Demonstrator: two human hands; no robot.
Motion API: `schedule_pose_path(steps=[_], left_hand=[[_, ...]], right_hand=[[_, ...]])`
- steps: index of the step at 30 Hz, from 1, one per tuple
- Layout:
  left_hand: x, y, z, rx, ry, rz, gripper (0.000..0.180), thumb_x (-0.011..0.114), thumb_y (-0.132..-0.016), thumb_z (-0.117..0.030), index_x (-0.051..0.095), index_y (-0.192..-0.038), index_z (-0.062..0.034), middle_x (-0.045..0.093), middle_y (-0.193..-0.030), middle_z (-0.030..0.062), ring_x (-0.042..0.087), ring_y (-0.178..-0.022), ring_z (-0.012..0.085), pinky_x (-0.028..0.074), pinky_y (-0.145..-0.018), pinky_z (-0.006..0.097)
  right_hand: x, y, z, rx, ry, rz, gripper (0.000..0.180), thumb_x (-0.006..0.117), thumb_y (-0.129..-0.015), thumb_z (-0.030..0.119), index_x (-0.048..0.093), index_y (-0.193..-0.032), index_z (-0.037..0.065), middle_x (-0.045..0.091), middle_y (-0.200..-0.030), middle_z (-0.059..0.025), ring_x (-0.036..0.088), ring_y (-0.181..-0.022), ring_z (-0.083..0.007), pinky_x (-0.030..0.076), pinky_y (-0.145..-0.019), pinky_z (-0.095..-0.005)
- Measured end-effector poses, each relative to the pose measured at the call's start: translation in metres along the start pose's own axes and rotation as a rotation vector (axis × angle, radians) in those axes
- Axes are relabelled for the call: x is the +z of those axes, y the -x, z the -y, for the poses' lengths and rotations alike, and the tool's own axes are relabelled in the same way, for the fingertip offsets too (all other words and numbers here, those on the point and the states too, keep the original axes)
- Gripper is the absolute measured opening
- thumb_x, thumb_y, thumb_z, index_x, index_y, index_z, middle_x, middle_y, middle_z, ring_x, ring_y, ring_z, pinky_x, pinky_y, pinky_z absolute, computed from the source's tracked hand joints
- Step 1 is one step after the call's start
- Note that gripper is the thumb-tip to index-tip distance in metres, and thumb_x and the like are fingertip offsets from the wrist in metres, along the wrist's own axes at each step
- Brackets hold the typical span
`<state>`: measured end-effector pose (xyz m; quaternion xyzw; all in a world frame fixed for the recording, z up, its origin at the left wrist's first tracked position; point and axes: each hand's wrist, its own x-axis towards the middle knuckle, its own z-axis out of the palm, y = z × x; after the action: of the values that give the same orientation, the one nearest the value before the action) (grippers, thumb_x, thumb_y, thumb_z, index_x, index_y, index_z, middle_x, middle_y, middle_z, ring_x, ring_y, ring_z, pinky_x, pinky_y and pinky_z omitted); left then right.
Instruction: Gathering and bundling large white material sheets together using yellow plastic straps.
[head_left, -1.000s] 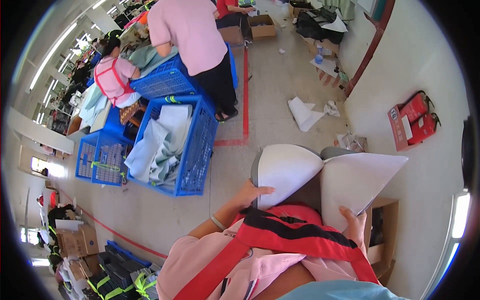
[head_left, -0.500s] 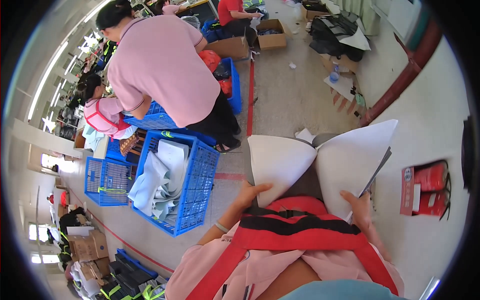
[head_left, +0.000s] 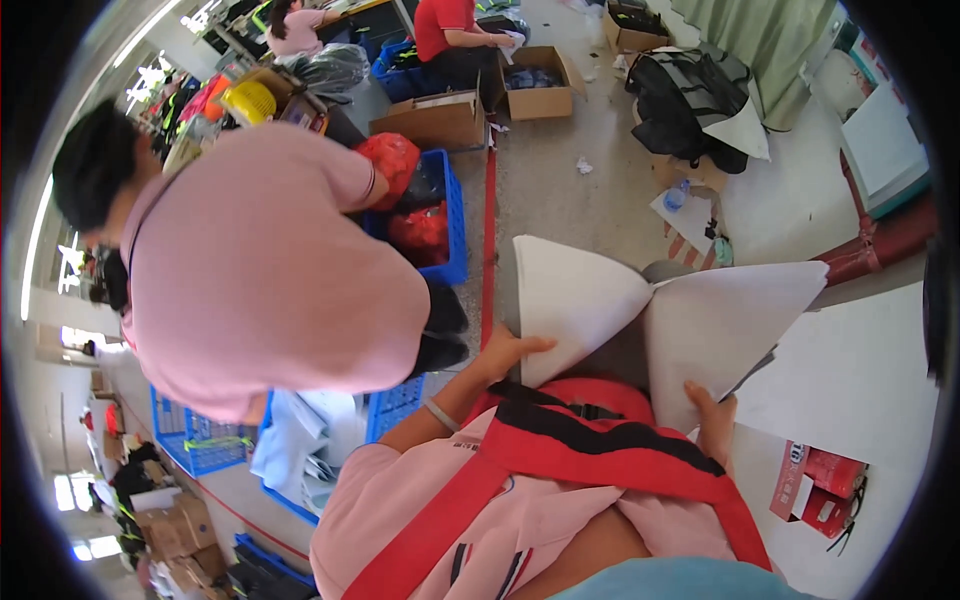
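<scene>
A bundle of white sheets (head_left: pixel 735 320) with dark grey layers beneath is drawn together in the middle, so its two sides fan out like a bow. It lies across the front of my red apron (head_left: pixel 620 430). My left hand (head_left: pixel 508 355) is closed on its left side, thumb on top. On the right side, my right hand (head_left: pixel 712 415) grips the lower edge, with its fingers partly hidden by the sheets. What draws the middle together cannot be made out.
Close on the left a person in a pink shirt (head_left: pixel 280 270) bends over. A blue crate (head_left: pixel 455 220) holds red and black bags. Pale blue sheets (head_left: pixel 295 430) fill another crate. Cardboard boxes (head_left: pixel 540 100) and black bags (head_left: pixel 690 100) stand ahead. On the right are a white wall and red box (head_left: pixel 820 490).
My view has moved forward, so the crates on the left and the red box on the right sit lower. The person in pink appears nearer. Both hands keep hold of the bundle.
</scene>
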<state>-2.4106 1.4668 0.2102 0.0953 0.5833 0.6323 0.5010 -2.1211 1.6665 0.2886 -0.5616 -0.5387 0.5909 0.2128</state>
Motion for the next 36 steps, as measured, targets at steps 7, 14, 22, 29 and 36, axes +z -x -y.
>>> schedule_pose_path(steps=[7,14,22,29,36], left_hand=[[-0.016,-0.158,-0.07,-0.04,-0.033,0.01,0.045,0.081,-0.075,-0.011,0.065,-0.114,0.0037,0.069,-0.105,0.0121,0.067,-0.092,0.02,0.054,-0.082,0.033],[-0.003,-0.317,-0.164,-0.032,-0.039,-0.118,0.039,0.078,-0.077,-0.008,0.065,-0.112,0.0048,0.069,-0.104,0.0117,0.067,-0.088,0.0204,0.055,-0.078,0.033],[0.017,-0.471,-0.255,0.017,-0.01,-0.172,0.041,0.076,-0.077,-0.004,0.064,-0.115,0.0034,0.069,-0.105,0.0115,0.067,-0.09,0.0199,0.054,-0.08,0.034],[-0.01,-0.629,-0.315,0.021,0.042,-0.124,0.041,0.077,-0.077,-0.004,0.065,-0.115,0.0024,0.069,-0.105,0.0104,0.067,-0.091,0.0188,0.054,-0.08,0.033],[-0.033,-0.795,-0.428,0.059,-0.102,0.016,0.043,0.08,-0.075,-0.007,0.066,-0.114,0.0031,0.069,-0.107,0.0115,0.066,-0.093,0.0184,0.053,-0.084,0.033]], right_hand=[[0.062,-0.142,0.058,-0.034,-0.075,0.068,0.048,0.074,-0.077,0.003,0.056,-0.12,-0.009,0.065,-0.109,-0.0136,0.063,-0.095,-0.0211,0.05,-0.086,-0.0322],[0.121,-0.328,0.14,-0.004,-0.098,0.105,0.059,0.077,-0.075,0.005,0.052,-0.126,-0.008,0.064,-0.116,-0.0159,0.063,-0.099,-0.0244,0.05,-0.088,-0.0352],[0.166,-0.51,0.27,-0.052,0.025,0.265,0.06,0.077,-0.076,0.004,0.05,-0.129,-0.005,0.062,-0.114,-0.0137,0.062,-0.099,-0.023,0.048,-0.09,-0.035],[0.243,-0.626,0.348,-0.029,0.038,0.184,0.052,0.076,-0.077,0.006,0.055,-0.122,-0.009,0.063,-0.114,-0.0133,0.061,-0.1,-0.0225,0.047,-0.092,-0.0335],[0.308,-0.734,0.418,-0.14,0.123,0.101,0.051,0.075,-0.079,0.01,0.056,-0.121,-0.011,0.063,-0.115,-0.0153,0.061,-0.103,-0.0234,0.046,-0.092,-0.0327]])
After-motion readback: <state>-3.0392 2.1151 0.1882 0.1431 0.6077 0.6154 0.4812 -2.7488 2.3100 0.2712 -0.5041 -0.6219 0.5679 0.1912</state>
